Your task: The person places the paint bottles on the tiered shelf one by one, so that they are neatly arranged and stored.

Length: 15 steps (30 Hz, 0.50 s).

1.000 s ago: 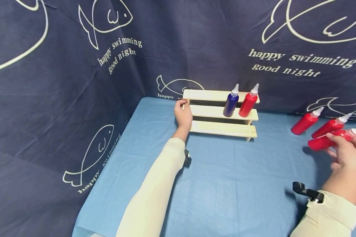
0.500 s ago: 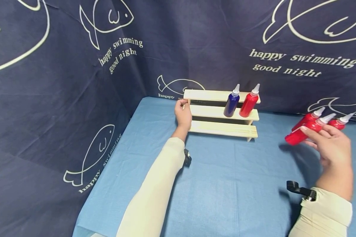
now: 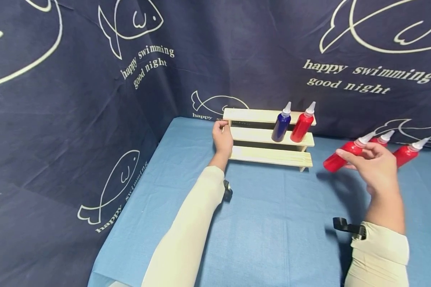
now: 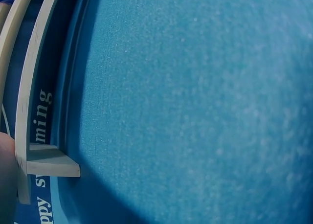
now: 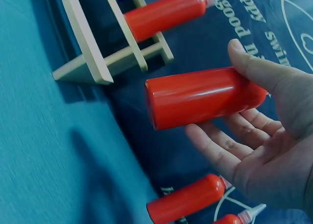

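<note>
My right hand (image 3: 378, 171) holds a red squeeze bottle (image 3: 343, 156) between thumb and fingers, tilted, its white nozzle up to the right and its shadow on the cloth below. The right wrist view shows the thumb over the bottle (image 5: 195, 97) and the fingers beneath. At the left end of a three-step wooden display stand (image 3: 269, 155), my left hand (image 3: 223, 139) grips the side of the frame. On the stand's middle step are a dark blue squeeze bottle (image 3: 281, 127) and another red bottle (image 3: 302, 126), side by side and upright.
Behind my right hand are two more red bottles, one partly hidden (image 3: 383, 137), one farther right (image 3: 406, 154). Blue cloth (image 3: 258, 231) covers the table. A dark curtain (image 3: 273, 52) with fish drawings hangs close behind the stand and along the left.
My right hand has carried the red bottle leftward, past the two standing red bottles and closer to the stand. The left hand stays at the stand's left end.
</note>
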Tool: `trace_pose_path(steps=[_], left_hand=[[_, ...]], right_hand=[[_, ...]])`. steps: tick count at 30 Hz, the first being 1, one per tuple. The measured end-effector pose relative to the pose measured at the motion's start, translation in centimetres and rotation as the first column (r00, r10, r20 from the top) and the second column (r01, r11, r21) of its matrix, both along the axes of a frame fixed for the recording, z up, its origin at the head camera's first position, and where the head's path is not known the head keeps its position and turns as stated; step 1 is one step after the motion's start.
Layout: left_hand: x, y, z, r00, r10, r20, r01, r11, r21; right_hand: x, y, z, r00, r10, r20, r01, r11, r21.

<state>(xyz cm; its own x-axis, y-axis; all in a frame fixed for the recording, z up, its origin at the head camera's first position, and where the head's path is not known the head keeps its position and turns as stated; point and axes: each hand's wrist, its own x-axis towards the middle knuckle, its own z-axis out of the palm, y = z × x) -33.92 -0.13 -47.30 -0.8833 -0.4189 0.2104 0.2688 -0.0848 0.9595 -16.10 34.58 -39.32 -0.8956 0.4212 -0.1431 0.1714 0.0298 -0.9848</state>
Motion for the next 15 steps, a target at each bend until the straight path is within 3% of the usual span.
trace_pose_path(steps=[7,15], left_hand=[[0.0,-0.1,0.2,1.000,0.010,0.008,-0.010,1.000,-0.002],[0.1,0.0,0.2,1.000,0.017,0.026,-0.016,0.999,-0.028]], right_hand=[[-0.4,-2.1,0.7,0.995,-0.035,-0.093,0.034,0.999,-0.019],[-0.9,-4.2,1.1,0.990,-0.132,-0.055,0.136,0.989,0.061]])
